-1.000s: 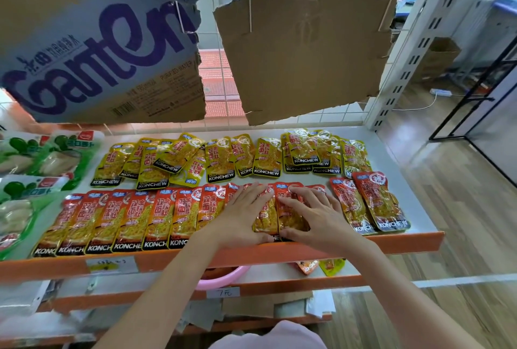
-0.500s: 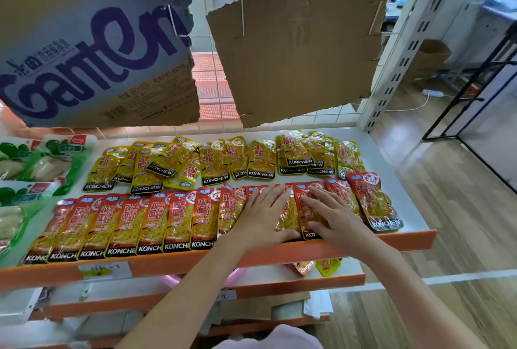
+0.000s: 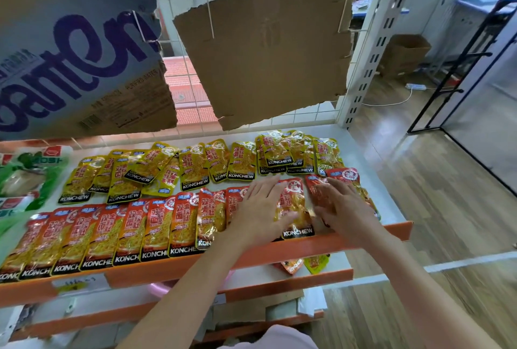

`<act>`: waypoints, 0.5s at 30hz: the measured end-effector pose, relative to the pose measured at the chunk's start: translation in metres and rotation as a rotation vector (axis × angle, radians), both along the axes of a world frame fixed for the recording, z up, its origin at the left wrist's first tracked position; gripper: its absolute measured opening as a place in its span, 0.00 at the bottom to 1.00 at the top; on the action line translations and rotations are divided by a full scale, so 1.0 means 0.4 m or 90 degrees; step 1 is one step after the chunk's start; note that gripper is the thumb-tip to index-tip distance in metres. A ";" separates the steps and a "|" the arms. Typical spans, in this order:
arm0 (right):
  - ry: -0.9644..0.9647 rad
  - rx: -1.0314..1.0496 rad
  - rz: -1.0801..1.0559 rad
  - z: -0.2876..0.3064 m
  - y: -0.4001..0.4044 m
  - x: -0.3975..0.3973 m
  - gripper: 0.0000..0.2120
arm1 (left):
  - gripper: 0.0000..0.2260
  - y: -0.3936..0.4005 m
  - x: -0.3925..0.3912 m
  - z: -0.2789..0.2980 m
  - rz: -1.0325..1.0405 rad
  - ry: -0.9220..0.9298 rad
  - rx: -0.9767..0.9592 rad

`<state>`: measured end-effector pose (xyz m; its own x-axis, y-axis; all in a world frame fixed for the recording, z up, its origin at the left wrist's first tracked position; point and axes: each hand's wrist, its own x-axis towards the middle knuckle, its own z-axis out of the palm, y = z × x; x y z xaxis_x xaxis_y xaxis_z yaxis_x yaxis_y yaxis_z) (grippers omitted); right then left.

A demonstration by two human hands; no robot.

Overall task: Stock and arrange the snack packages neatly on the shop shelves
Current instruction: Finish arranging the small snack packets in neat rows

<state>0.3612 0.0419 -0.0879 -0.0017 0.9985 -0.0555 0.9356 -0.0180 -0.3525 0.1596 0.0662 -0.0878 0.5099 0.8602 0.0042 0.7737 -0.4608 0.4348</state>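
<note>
A front row of red KONCHEW snack packets (image 3: 156, 225) lies flat along the orange-edged shelf (image 3: 397, 232). Behind it runs a row of yellow KONCHEW packets (image 3: 195, 166). My left hand (image 3: 258, 208) lies flat with spread fingers on the red packets near the row's right end. My right hand (image 3: 341, 206) rests flat on the rightmost red packets (image 3: 347, 176). One red packet (image 3: 293, 208) shows between the two hands.
Green snack bags (image 3: 25, 172) lie at the shelf's left end. A printed carton flap (image 3: 70, 63) and a torn cardboard sheet (image 3: 268, 46) hang above. On the lower shelf (image 3: 321, 274) are loose packets (image 3: 291, 264). A white upright (image 3: 372, 49) bounds the right side.
Both hands have slid to the right along the front row, and the red packets under them have shifted right. The view has moved closer to the shelf.
</note>
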 end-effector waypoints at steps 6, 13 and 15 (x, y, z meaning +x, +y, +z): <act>-0.088 -0.015 -0.005 -0.016 0.005 -0.004 0.31 | 0.37 0.005 0.064 -0.031 -0.053 0.165 -0.021; 0.002 0.014 -0.021 -0.024 -0.025 -0.076 0.29 | 0.34 0.007 0.064 -0.031 -0.057 0.150 -0.021; 0.015 0.006 0.002 -0.026 -0.031 -0.066 0.29 | 0.35 0.008 0.062 -0.027 -0.060 0.129 -0.034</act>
